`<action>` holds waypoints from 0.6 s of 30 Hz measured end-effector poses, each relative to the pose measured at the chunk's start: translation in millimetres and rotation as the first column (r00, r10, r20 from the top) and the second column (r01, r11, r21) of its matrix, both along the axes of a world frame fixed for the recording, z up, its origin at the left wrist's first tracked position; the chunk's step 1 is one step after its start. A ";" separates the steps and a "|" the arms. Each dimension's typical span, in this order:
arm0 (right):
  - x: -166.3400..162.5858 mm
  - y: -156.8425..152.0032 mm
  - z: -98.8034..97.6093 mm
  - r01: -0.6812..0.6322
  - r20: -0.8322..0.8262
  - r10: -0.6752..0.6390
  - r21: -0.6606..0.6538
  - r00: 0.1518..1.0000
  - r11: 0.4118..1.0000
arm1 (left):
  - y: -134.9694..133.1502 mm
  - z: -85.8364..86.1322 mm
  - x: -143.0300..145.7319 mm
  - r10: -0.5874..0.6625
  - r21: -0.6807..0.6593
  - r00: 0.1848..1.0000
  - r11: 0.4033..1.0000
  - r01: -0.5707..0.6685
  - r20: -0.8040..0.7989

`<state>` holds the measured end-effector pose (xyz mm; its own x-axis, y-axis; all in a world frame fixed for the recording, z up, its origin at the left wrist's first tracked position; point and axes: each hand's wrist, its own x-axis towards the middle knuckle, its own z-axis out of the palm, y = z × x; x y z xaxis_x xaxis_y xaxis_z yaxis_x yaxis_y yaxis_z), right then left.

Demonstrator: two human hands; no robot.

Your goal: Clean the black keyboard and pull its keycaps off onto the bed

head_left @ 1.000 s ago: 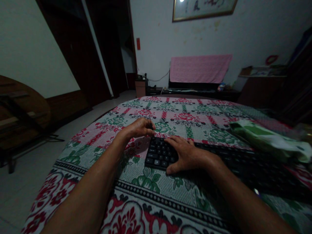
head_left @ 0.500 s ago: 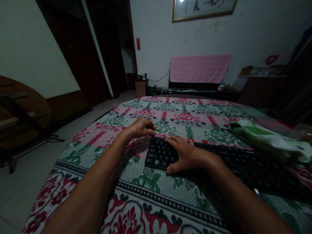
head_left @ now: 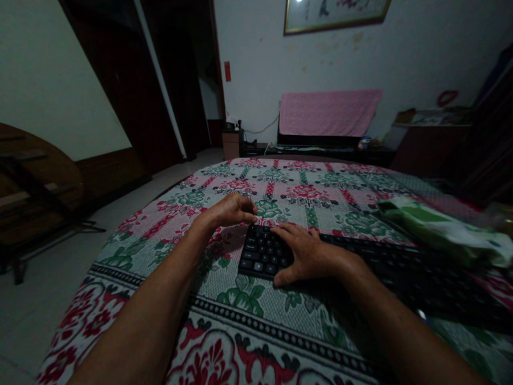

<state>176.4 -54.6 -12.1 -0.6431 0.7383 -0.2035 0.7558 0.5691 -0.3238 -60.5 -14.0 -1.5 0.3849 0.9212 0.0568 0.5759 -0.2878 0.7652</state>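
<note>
A black keyboard (head_left: 256,255) lies on the patterned tablecloth, stretching from the middle of the view to the right. My right hand (head_left: 306,252) rests across its left part, fingertips toward the back edge and thumb at the front edge, gripping it. My left hand (head_left: 235,209) is just beyond the keyboard's back left corner. Its fingers are curled in toward the thumb; a small dark bit shows by the fingertips, too unclear to name. My right hand and forearm hide part of the keys.
The floral tablecloth (head_left: 240,299) covers a round table. A green and white plastic packet (head_left: 436,222) lies behind the keyboard's right part. A folded round tabletop (head_left: 40,171) leans at the left. A pink towel (head_left: 331,112) hangs over something by the far wall.
</note>
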 end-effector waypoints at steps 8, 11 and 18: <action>1.2 3.7 -5.1 -0.005 -0.009 0.005 0.012 1.000 1.000 | -3.0 1.6 3.0 0.019 -0.027 1.000 0.999 -0.019 0.014; 1.4 4.5 -6.8 -0.012 -0.006 0.012 0.019 1.000 1.000 | -4.0 1.9 4.4 0.033 0.054 0.996 0.998 -0.029 -0.078; 0.1 0.7 -1.3 0.003 0.005 -0.003 0.003 1.000 1.000 | -1.2 -0.5 5.8 0.056 0.104 0.994 0.994 -0.046 -0.097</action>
<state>176.6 -53.8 -13.4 -0.6396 0.7410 -0.2044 0.7592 0.5674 -0.3188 -54.6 -15.2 -2.0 0.3458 0.9313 0.1146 0.6637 -0.3291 0.6717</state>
